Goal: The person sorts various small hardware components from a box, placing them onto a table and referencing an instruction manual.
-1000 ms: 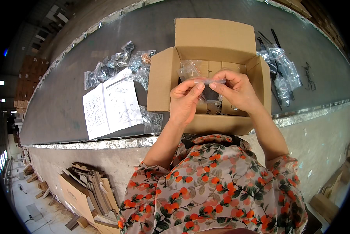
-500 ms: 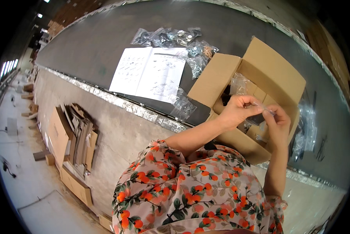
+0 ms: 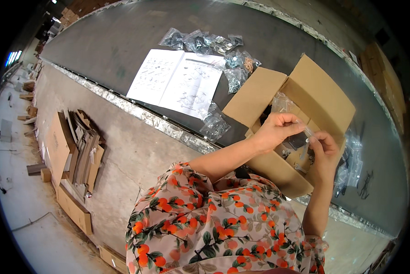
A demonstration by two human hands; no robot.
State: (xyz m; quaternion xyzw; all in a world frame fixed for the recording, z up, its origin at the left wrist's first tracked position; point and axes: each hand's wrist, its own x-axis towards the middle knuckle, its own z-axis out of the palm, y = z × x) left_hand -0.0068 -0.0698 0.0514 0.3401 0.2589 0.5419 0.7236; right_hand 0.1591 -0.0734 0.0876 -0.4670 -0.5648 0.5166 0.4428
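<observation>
Above the open cardboard box (image 3: 321,86), my left hand (image 3: 279,131) and my right hand (image 3: 323,148) pinch the edge of a small clear plastic bag (image 3: 308,133) from either side. Thumb and fingertips of each hand are pressed together on it. What is inside the bag is hard to make out. Inside the box lie another clear bag (image 3: 282,102) and several small parts, partly hidden behind my hands and wrists.
An open instruction booklet (image 3: 172,84) lies left of the box, with bags of hardware (image 3: 200,42) behind it and a bag (image 3: 215,124) at its near corner. More bags (image 3: 349,163) lie right of the box. Cardboard pieces (image 3: 77,150) stand on the floor at left.
My hands have drawn slightly apart, and more of the plastic bag shows between them. The whole view has shifted a little.
</observation>
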